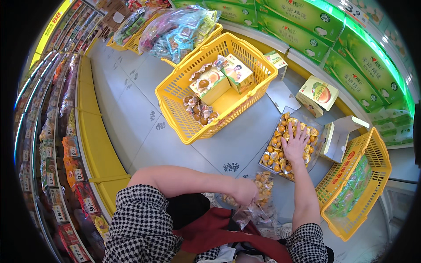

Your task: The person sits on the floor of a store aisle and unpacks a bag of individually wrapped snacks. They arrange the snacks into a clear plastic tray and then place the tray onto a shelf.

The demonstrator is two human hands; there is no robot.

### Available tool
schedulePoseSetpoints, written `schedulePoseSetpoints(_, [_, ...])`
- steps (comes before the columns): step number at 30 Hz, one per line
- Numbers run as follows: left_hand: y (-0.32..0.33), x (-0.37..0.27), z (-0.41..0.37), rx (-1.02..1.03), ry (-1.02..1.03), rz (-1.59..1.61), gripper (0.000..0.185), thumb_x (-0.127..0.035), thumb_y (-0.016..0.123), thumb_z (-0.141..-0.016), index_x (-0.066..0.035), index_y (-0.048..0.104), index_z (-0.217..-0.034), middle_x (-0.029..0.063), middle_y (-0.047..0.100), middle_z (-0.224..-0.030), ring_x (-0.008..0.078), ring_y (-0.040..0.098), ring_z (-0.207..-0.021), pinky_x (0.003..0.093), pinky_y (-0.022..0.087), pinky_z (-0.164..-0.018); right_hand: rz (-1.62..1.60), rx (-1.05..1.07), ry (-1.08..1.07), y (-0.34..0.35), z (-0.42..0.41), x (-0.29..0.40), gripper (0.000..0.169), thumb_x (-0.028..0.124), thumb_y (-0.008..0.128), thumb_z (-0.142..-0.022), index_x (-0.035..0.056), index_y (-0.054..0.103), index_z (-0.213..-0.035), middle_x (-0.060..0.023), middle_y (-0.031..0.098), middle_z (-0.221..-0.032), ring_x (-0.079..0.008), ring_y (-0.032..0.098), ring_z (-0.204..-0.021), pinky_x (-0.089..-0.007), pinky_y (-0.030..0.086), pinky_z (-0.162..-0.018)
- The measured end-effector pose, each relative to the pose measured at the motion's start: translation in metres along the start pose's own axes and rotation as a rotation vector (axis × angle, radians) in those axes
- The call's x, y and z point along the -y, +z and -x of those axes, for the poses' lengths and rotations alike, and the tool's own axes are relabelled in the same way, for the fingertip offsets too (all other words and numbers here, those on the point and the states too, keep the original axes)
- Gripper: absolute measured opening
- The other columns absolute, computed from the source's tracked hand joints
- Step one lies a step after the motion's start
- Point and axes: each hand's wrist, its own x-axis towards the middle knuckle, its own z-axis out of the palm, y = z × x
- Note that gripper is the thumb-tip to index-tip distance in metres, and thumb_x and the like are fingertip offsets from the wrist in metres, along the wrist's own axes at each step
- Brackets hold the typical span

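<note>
My left hand is closed on the gathered part of a clear plastic bag in front of my lap. Small round amber pieces in wrappers show in the bag. Beyond it, my right hand lies palm down, fingers spread, on similar individually wrapped orange pieces that fill a shallow square container on the floor. A yellow plastic basket further ahead holds two printed cartons and loose wrapped round brown pieces.
Right of the container are a closed printed carton, an open carton and another yellow basket with green packages. Filled baskets stand at the back. Snack shelves line the left, stacked green tissue packs the right.
</note>
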Motion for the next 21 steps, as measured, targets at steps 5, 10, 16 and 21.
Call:
schedulePoseSetpoints(5, [-0.025, -0.029, 0.070, -0.008, -0.001, 0.204, 0.019, -0.014, 0.059, -0.079, -0.008, 0.064, -0.096, 0.0140, 0.067, -0.083, 0.0333, 0.064, -0.081, 0.0431, 0.050, -0.070, -0.163, 0.053, 0.099, -0.029, 0.002, 0.012, 0.078, 0.045, 0.061, -0.086, 0.0206, 0.026, -0.152, -0.0127, 0.013, -0.159, -0.0465, 0.007, -0.143, -0.0665, 0.010, -0.110])
schedulePoseSetpoints(10, [-0.072, -0.059, 0.178, -0.411, 0.241, 0.287, 0.017, -0.014, 0.057, -0.083, -0.005, 0.059, -0.098, 0.0130, 0.061, -0.083, 0.0345, 0.060, -0.078, 0.0403, 0.047, -0.070, -0.052, -0.029, -0.174, -0.005, 0.005, 0.027, 0.074, 0.036, 0.056, -0.090, 0.0045, 0.025, -0.149, -0.0144, 0.016, -0.158, -0.0340, 0.014, -0.146, -0.0621, 0.013, -0.112])
schedulePoseSetpoints(16, [-0.107, -0.050, 0.276, -1.121, 0.344, 0.534, 0.028, -0.014, 0.061, -0.082, 0.000, 0.063, -0.106, 0.0142, 0.066, -0.093, 0.0257, 0.065, -0.078, 0.0347, 0.050, -0.065, 0.008, 0.038, -0.122, 0.002, -0.002, 0.017, 0.073, 0.036, 0.056, -0.090, 0.0069, 0.025, -0.150, -0.0141, 0.016, -0.158, -0.0320, 0.012, -0.147, -0.0606, 0.012, -0.113])
schedulePoseSetpoints(21, [-0.138, -0.058, 0.326, -1.729, 0.268, -0.141, 0.016, -0.010, 0.058, -0.083, 0.005, 0.063, -0.084, 0.0099, 0.064, -0.083, 0.0120, 0.056, -0.062, 0.0247, 0.042, -0.052, -0.071, 0.040, -0.124, -0.006, -0.002, 0.021, 0.072, 0.038, 0.057, -0.090, 0.0084, 0.028, -0.149, -0.0139, 0.016, -0.158, -0.0324, 0.014, -0.146, -0.0610, 0.011, -0.113])
